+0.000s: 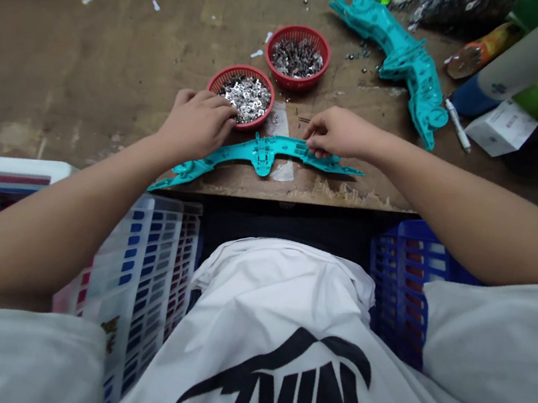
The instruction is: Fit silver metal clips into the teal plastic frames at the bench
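Cut-off black lettering, perhaps NIKE, marks the white shirt at 6 o'clock, the nearer of two turquoise strips lies along the wooden table's front edge at 12, and the left hand at 10 curls beside one of two red baskets, the right hand at 1 bunching over that strip, whatever either pinches I cannot tell

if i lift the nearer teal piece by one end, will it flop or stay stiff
The nearer teal piece looks like molded plastic, so it is probably stiff and fairly light. Its slender ends may be weakest. Being long and curved, it could twist when held that way.
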Tool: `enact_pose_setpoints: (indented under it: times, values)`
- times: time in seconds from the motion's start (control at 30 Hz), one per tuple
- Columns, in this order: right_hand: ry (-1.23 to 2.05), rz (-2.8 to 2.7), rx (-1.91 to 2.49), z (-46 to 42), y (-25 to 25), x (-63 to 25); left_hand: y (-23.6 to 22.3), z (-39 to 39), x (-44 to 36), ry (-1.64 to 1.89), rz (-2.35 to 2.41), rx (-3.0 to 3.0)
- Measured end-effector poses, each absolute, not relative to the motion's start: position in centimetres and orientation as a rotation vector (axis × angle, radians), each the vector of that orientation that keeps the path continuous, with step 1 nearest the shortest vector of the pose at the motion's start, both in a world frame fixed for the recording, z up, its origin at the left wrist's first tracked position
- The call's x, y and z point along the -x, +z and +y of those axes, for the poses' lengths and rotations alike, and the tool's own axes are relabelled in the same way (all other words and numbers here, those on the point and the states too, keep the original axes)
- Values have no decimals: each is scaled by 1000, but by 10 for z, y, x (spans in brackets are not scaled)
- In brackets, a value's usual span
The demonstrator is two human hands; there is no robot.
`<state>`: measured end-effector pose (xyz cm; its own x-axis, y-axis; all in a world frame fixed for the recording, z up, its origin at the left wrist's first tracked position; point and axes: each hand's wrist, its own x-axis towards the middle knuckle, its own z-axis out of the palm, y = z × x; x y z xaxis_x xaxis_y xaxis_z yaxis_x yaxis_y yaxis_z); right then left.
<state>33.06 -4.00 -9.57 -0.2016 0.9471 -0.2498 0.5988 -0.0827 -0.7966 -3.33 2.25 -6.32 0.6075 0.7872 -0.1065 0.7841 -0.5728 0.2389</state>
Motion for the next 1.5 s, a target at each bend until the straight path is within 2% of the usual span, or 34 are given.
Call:
enact_pose_setpoints:
  times: [0.53,0.7,0.97,1.5]
  values:
    - [1063,-1805,1704,-45,-96,-316,-84,40,44,131,1156,-2606]
    - [914,-1878,1812,-56,-76,-303,-79,39,42,93,1165,-2604]
    - [928,-2080,2106,-69,-25,-284,-68,35,43,-69,1156,-2615]
    - [861,-2072,2168,-71,-22,-280,-76,44,44,11,1168,-2581]
